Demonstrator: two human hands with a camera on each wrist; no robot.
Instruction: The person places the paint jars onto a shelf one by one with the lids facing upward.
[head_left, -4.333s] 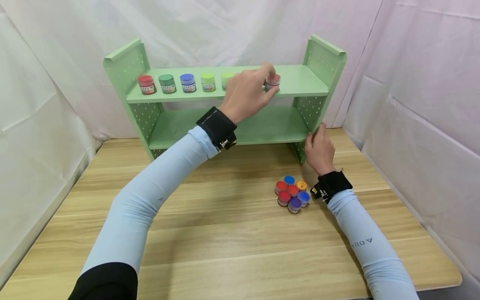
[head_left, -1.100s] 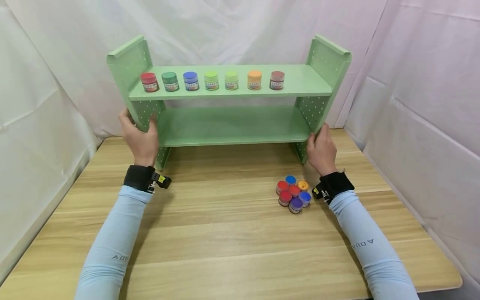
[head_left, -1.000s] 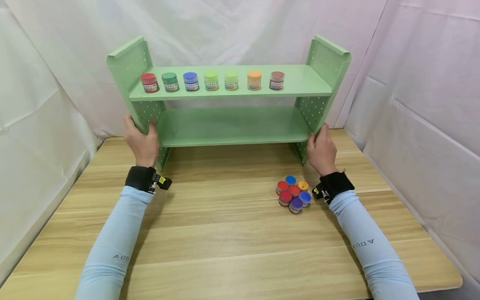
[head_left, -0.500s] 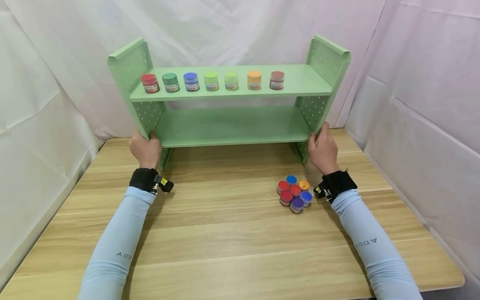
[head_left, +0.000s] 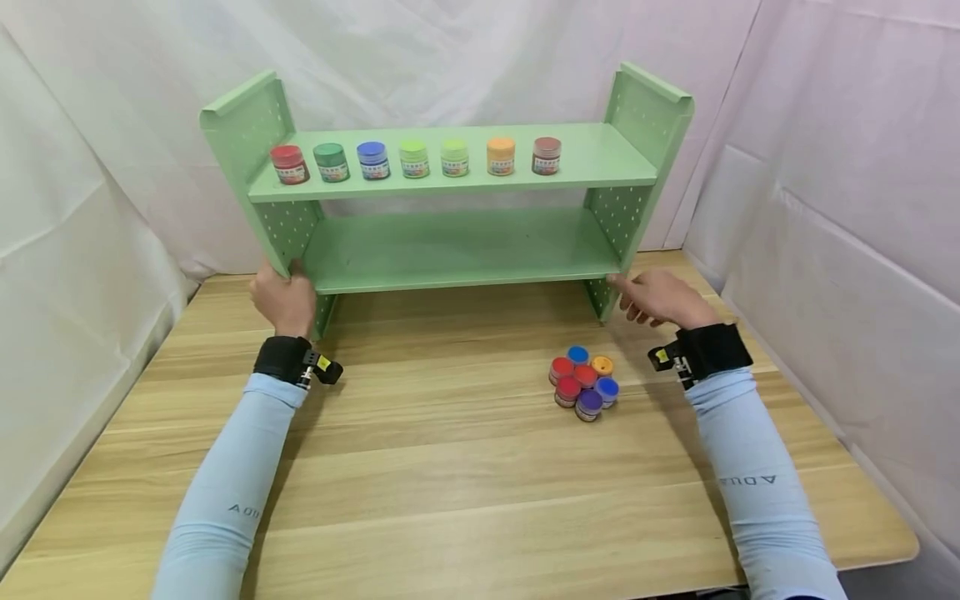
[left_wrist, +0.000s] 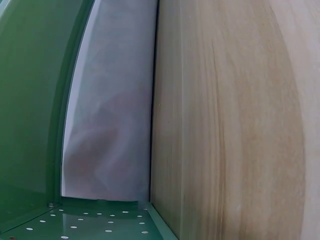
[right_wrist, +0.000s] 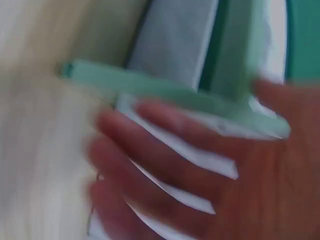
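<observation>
A light green two-tier shelf (head_left: 457,250) with perforated side panels stands at the back of the table. My left hand (head_left: 285,302) grips the front edge of its left panel low down, fingers hidden behind it. Beside the lower right panel is my right hand (head_left: 663,297), its fingers loosely extended, holding nothing; the hand (right_wrist: 200,165) is motion-blurred in the right wrist view. Along the upper tier runs a row of small paint jars: red (head_left: 289,165), dark green (head_left: 332,162), blue (head_left: 373,161), two light greens (head_left: 414,159), orange (head_left: 501,157) and brown (head_left: 547,156).
A tight cluster of several more jars stands on the wooden table (head_left: 450,483), left of my right wrist: red (head_left: 567,392), blue (head_left: 577,356), orange-yellow (head_left: 602,366) and purple (head_left: 588,406) lids among them. White cloth (head_left: 847,208) hangs behind and at both sides.
My left hand has left the brown jar on the upper tier and moved to the left panel, then slid down it. My right hand has just released the right panel, drawing back rightward.
</observation>
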